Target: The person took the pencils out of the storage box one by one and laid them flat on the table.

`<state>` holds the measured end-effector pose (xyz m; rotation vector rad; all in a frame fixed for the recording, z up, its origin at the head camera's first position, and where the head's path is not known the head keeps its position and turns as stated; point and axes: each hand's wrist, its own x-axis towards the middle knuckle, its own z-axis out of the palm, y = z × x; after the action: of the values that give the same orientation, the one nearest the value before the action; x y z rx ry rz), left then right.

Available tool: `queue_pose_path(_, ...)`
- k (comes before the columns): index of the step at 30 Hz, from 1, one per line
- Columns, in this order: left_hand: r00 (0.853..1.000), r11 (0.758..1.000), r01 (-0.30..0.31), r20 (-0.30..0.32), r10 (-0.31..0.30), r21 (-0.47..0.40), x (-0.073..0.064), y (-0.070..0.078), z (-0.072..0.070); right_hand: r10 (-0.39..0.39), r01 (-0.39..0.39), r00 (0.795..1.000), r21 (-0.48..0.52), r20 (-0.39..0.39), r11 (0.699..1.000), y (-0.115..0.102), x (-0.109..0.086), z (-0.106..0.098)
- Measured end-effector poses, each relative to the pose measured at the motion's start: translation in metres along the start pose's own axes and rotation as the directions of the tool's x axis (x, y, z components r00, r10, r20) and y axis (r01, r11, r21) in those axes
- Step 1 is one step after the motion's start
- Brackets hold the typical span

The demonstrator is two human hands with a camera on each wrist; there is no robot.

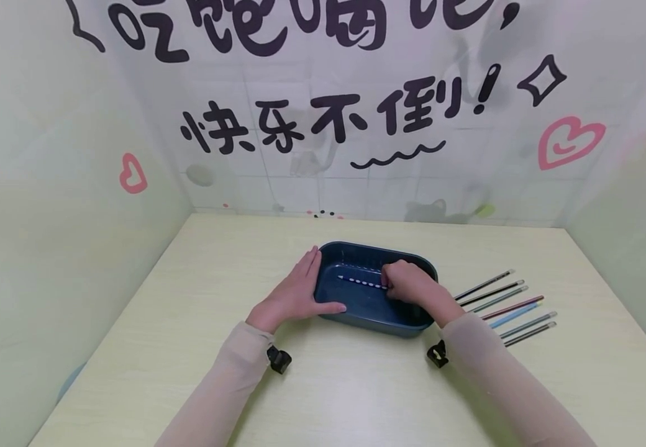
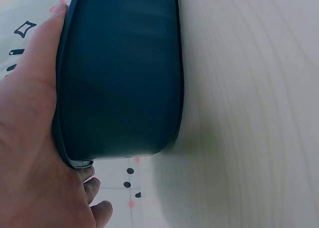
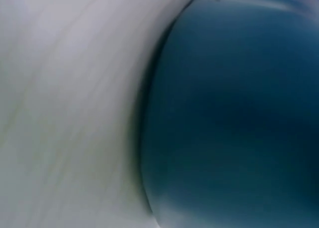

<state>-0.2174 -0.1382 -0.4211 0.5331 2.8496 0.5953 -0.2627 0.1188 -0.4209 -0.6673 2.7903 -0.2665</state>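
Note:
A dark blue rectangular box (image 1: 369,323) sits on the table. My left hand (image 1: 292,295) rests against its left end, fingers straight along the side and thumb over the near rim. In the left wrist view the thumb (image 2: 42,48) lies along the rim of the box (image 2: 119,73), with fingertips showing past its corner. Reaching inside at the right, my right hand (image 1: 409,284) pinches a dark pencil with white spots (image 1: 362,282), its tip pointing left. The right wrist view shows the outer wall of the box (image 3: 234,113); the right fingers are out of sight there.
Several pencils (image 1: 521,310) lie side by side on the table right of the box, partly hidden behind the right forearm. The pale wooden table (image 1: 334,391) meets a printed wall sheet (image 1: 312,186) at the back. Side panels stand at left and right.

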Motion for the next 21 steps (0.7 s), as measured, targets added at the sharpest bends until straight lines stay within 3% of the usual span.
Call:
queue_pose_path(10, 1.000, 1.000, -0.007, -0.001, 0.007, -0.001, 0.000, 0.000, 0.000, -0.004, 0.002, 0.999, 0.044, 0.051, 0.999, 0.001, 0.002, 0.000)
queue_pose_path(21, 1.000, 1.000, 0.005, -0.001, -0.005, -0.010, -0.002, 0.001, -0.001, -0.085, 0.091, 0.995, 0.108, -0.059, 0.990, 0.003, -0.014, -0.009)
